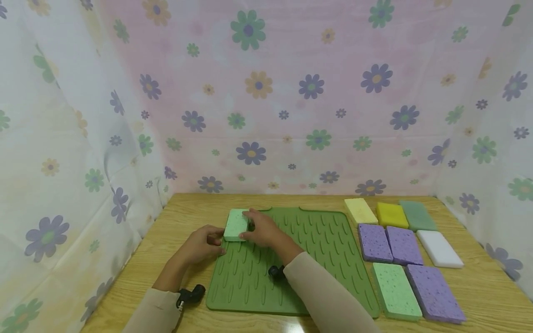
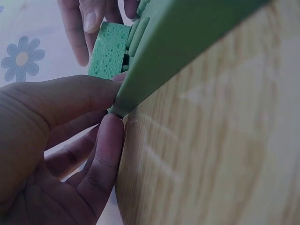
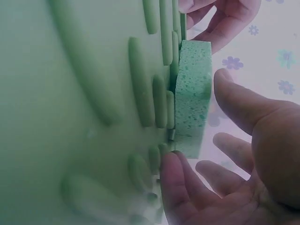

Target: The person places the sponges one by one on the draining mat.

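A light green sponge [image 1: 236, 225] lies flat at the far left corner of a ridged green mat [image 1: 333, 259]. My right hand [image 1: 264, 230] spans the sponge's right side, its fingers spread loosely. In the right wrist view, the thumb [image 3: 229, 86] is close beside the sponge [image 3: 192, 89], and a fingertip [image 3: 171, 171] reaches its end. My left hand [image 1: 203, 245] rests at the mat's left edge, with one finger by the sponge's left side. In the left wrist view, bent left fingers [image 2: 110, 138] touch the mat's edge below the sponge [image 2: 108, 49].
Right of the mat lie purple sponges [image 1: 374, 243], a larger green sponge [image 1: 397, 291], a white sponge [image 1: 440, 249], and yellow [image 1: 392, 215], cream [image 1: 360, 211] and grey-green [image 1: 418, 215] ones. Floral cloth [image 1: 291, 115] walls in the wooden table [image 1: 166, 222].
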Available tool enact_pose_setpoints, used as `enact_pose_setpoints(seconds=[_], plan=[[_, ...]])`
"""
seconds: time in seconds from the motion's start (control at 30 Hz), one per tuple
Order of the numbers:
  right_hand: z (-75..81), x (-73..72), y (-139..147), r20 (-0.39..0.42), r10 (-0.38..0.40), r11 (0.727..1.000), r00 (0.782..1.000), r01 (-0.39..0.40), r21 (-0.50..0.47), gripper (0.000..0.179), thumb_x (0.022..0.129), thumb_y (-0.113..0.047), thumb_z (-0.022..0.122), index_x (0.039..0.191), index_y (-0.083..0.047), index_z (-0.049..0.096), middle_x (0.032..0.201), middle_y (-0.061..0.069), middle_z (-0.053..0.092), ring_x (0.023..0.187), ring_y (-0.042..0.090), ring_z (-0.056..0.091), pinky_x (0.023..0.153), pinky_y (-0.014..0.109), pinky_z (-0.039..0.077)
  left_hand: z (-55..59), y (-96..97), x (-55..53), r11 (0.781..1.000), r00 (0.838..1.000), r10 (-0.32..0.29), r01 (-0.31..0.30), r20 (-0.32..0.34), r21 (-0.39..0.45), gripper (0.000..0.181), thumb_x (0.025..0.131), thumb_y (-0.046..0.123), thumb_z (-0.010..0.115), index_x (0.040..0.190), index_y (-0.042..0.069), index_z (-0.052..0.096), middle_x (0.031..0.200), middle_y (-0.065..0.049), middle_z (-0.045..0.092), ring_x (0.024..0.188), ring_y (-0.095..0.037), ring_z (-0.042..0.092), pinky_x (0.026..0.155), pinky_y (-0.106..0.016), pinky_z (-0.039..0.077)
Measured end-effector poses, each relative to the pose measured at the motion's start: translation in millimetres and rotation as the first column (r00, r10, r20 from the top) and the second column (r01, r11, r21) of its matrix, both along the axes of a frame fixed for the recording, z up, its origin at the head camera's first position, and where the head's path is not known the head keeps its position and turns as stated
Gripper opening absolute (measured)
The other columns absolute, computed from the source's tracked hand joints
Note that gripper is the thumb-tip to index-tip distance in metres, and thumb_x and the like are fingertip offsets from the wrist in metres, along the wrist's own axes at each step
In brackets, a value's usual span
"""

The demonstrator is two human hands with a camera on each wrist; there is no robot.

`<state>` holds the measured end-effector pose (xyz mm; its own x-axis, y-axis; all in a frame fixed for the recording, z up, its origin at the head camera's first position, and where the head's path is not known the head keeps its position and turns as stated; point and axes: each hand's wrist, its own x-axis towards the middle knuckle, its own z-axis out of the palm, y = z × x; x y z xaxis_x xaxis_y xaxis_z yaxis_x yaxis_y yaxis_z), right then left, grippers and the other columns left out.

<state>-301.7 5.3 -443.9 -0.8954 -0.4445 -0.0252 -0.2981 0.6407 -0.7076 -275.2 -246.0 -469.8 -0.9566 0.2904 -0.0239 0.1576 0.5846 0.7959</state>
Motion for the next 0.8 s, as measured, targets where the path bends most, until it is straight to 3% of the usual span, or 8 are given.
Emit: enact_pose_setpoints(seconds=[0.43, 0.6, 0.8], plan=[[22.3, 21.3, 22, -0.123, 0.062, 0.998, 0.990, -0.062, 0.007, 0.072, 0.094, -0.035, 0.078, 0.157, -0.019, 0.047, 0.171, 0.003, 0.026, 0.155, 0.032, 0.031, 0.117, 0.057, 0.038, -1.6, 2.0, -0.7, 1.000, 1.000, 0.009, -0.009, -0.001, -0.010, 0.063, 0.084, 0.014, 0.088, 0.141, 0.009, 0.064, 0.135, -0.009, 0.061, 0.109, -0.022, 0.066, 0.090, -0.039, 0.058], [32.7, 34.0, 33, -0.165, 0.098, 0.995, 0.981, -0.102, -0.018, 0.066, 0.094, -0.030, 0.079, 0.152, -0.015, 0.052, 0.170, 0.005, 0.028, 0.155, 0.033, 0.030, 0.117, 0.058, 0.039, -2.4, 1.9, -0.6, 1.000, 1.000, 0.018, -0.018, -0.008, -0.019, 0.063, 0.083, 0.014, 0.089, 0.141, 0.010, 0.065, 0.134, -0.008, 0.062, 0.108, -0.020, 0.066, 0.089, -0.039, 0.058], [41.4, 43.2, 48, -0.166, 0.085, 0.996, 0.983, -0.088, -0.009, 0.069, 0.093, -0.039, 0.079, 0.154, -0.024, 0.050, 0.171, -0.003, 0.026, 0.155, 0.030, 0.030, 0.117, 0.057, 0.038, -2.6, 0.9, 0.9, 0.999, 1.000, 0.025, -0.025, -0.009, -0.021, 0.064, 0.083, 0.013, 0.089, 0.141, 0.010, 0.064, 0.135, -0.007, 0.062, 0.109, -0.020, 0.066, 0.089, -0.038, 0.058]])
